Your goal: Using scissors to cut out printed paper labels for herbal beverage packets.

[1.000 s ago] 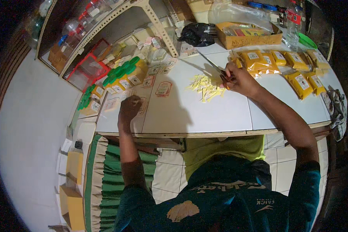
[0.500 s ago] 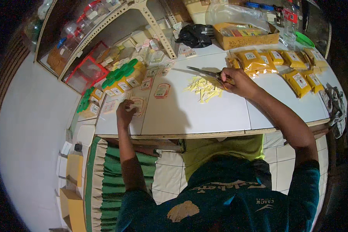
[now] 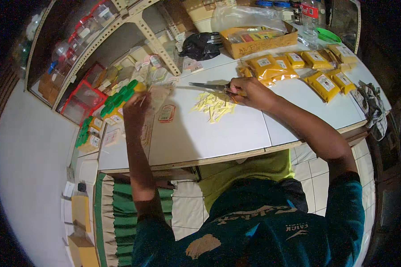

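1. The right hand [image 3: 249, 93] is closed around the handles of the scissors [image 3: 210, 86]; their blades reach out to its left, above the surface [image 3: 200, 142].
2. The left hand [image 3: 135, 104] is raised at the other side, fingers bent; a thin pale sliver shows by its fingertips, but blur hides whether anything is pinched there, so I cannot tell.
3. Between the two hands, just left of the right hand and below the scissors' blades, lies a loose heap of pale yellow paper strips [image 3: 214, 107].
4. A small stack of red-bordered labels [image 3: 167, 113] lies just to the right of the left hand; the items directly beyond that stack are blurred.
5. Yellow jars with green lids [image 3: 119, 99] stand in rows close by the left hand, mostly on its left.
6. Beyond the right hand and to its right lie yellow pouches [image 3: 323, 86] with white labels.
7. Farther past the right hand stands an open cardboard box [image 3: 262, 47]; a black plastic bag [image 3: 202, 46] is left of that box.
8. A crumpled cloth [image 3: 372, 109] hangs at the surface's end, well to the right of the right hand.
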The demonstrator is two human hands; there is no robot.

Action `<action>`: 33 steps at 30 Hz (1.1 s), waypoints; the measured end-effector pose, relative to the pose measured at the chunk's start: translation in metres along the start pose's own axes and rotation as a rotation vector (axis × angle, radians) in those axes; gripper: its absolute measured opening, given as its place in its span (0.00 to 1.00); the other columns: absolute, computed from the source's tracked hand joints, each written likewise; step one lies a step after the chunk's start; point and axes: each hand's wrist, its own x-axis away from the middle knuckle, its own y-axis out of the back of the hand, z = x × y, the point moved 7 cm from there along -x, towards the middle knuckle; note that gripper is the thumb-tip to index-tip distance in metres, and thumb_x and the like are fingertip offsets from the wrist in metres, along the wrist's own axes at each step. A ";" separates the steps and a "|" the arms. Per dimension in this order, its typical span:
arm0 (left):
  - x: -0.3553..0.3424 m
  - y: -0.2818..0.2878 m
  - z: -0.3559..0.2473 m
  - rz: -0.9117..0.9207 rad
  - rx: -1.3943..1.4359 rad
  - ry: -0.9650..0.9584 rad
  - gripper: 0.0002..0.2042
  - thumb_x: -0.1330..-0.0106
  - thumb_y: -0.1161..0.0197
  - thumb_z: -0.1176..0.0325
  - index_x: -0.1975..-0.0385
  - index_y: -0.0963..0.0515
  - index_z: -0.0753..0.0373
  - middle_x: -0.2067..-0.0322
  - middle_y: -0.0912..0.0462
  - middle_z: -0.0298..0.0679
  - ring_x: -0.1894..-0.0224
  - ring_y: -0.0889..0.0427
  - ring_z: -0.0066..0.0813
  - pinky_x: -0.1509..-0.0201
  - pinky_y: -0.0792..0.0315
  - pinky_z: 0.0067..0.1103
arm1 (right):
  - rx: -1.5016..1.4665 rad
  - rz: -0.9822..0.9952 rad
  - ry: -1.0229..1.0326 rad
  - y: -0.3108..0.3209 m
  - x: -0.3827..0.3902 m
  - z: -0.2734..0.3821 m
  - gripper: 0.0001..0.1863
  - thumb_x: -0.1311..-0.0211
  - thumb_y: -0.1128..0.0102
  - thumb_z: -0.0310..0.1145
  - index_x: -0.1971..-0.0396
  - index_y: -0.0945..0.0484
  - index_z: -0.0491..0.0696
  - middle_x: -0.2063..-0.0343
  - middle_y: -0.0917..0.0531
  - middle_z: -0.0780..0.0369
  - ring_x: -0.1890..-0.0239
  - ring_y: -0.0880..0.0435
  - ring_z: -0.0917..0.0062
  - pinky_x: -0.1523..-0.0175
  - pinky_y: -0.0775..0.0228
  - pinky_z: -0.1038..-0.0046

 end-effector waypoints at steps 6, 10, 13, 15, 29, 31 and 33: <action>-0.051 -0.068 -0.038 0.168 0.182 -0.347 0.10 0.35 0.38 0.64 0.61 0.19 0.63 0.61 0.17 0.41 0.58 0.19 0.30 0.51 0.29 0.24 | -0.077 0.168 -0.091 -0.011 0.001 0.009 0.15 0.48 0.33 0.29 0.70 0.33 0.45 0.74 0.22 0.55 0.69 0.20 0.58 0.63 0.30 0.64; -0.051 -0.112 -0.006 0.151 0.218 -0.395 0.09 0.34 0.39 0.64 0.62 0.19 0.63 0.59 0.18 0.42 0.55 0.20 0.32 0.49 0.29 0.24 | 0.157 0.107 -0.007 -0.004 0.001 0.009 0.22 0.56 0.27 0.37 0.70 0.34 0.44 0.76 0.25 0.54 0.70 0.22 0.55 0.63 0.30 0.61; -0.035 -0.130 0.010 0.170 0.428 -0.151 0.07 0.34 0.41 0.69 0.61 0.19 0.64 0.60 0.19 0.40 0.57 0.21 0.27 0.50 0.29 0.22 | 0.167 0.157 -0.064 0.000 0.003 0.000 0.22 0.57 0.28 0.35 0.67 0.32 0.43 0.73 0.23 0.53 0.67 0.21 0.54 0.61 0.29 0.60; -0.036 -0.124 0.010 0.151 0.385 -0.157 0.07 0.33 0.41 0.69 0.61 0.19 0.64 0.60 0.19 0.40 0.57 0.21 0.27 0.50 0.29 0.22 | 0.261 0.166 -0.054 0.004 0.002 0.002 0.25 0.57 0.28 0.35 0.62 0.32 0.44 0.67 0.21 0.52 0.63 0.19 0.53 0.58 0.27 0.60; -0.022 -0.108 -0.022 0.028 0.278 -0.429 0.09 0.31 0.44 0.65 0.63 0.18 0.62 0.65 0.21 0.41 0.61 0.21 0.31 0.55 0.29 0.23 | 0.226 0.204 0.002 -0.010 0.008 0.002 0.34 0.52 0.31 0.33 0.42 0.33 0.52 0.60 0.23 0.48 0.59 0.20 0.54 0.54 0.27 0.60; -0.023 -0.111 -0.021 0.046 0.262 -0.403 0.09 0.31 0.44 0.66 0.64 0.18 0.62 0.65 0.21 0.41 0.61 0.21 0.31 0.55 0.29 0.23 | 0.234 0.178 0.046 -0.010 0.007 0.002 0.33 0.52 0.31 0.33 0.42 0.31 0.53 0.61 0.23 0.48 0.59 0.20 0.54 0.53 0.27 0.60; -0.023 -0.113 -0.018 0.064 0.245 -0.375 0.08 0.32 0.44 0.67 0.64 0.18 0.62 0.65 0.21 0.41 0.61 0.21 0.31 0.55 0.29 0.22 | 0.252 0.180 0.055 -0.009 0.005 0.005 0.33 0.52 0.31 0.33 0.42 0.31 0.52 0.61 0.23 0.47 0.59 0.20 0.53 0.53 0.27 0.60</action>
